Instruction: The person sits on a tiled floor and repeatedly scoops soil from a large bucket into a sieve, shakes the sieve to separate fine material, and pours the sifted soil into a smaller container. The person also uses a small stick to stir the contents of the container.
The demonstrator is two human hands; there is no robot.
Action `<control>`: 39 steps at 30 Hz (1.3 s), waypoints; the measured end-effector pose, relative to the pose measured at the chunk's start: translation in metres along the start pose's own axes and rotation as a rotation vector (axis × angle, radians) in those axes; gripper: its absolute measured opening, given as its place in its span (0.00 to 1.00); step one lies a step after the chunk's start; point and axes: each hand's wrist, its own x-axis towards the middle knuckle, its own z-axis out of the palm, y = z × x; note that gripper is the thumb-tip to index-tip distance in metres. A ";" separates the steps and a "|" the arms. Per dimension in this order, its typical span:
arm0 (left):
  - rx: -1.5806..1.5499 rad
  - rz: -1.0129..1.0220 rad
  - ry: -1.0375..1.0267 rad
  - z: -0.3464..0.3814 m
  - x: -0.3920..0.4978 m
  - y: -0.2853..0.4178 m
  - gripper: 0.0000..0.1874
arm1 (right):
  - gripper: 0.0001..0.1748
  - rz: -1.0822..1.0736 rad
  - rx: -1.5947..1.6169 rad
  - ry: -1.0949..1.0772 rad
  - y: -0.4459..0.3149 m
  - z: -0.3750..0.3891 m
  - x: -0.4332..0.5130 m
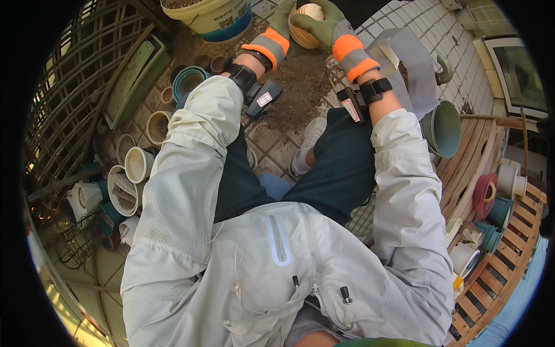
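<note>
My left hand and my right hand, both in green work gloves with orange and grey cuffs, are at the top edge of the view. Between them is a round, ribbed pot-like object in cream and tan. My right thumb lies across its front, while the left hand presses its left side. The fingertips are partly hidden or cut off by the frame. Below the object, loose dark soil is spread over the floor tiles between my legs.
A bucket of soil bearing print stands at upper left. Several plant pots crowd the left beside a green planter and lattice. To the right are a translucent plastic bag, a green pot and wooden slats.
</note>
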 end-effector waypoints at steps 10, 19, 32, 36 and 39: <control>0.114 0.043 -0.246 0.015 -0.019 0.043 0.50 | 0.35 0.772 0.574 -0.369 0.110 -0.058 -0.013; 0.091 0.080 -0.303 0.007 -0.049 0.068 0.41 | 0.50 0.177 -0.061 0.099 0.207 0.133 -0.025; 0.054 0.015 -0.356 0.001 -0.041 0.087 0.41 | 0.50 0.114 -0.577 -0.497 0.179 0.154 0.001; 0.081 0.048 -0.352 0.017 -0.038 0.081 0.41 | 0.49 0.157 -0.556 -0.514 0.181 0.159 -0.002; 0.078 -0.010 -0.349 0.029 -0.040 0.077 0.38 | 0.48 0.023 -0.378 -0.265 0.185 0.161 -0.006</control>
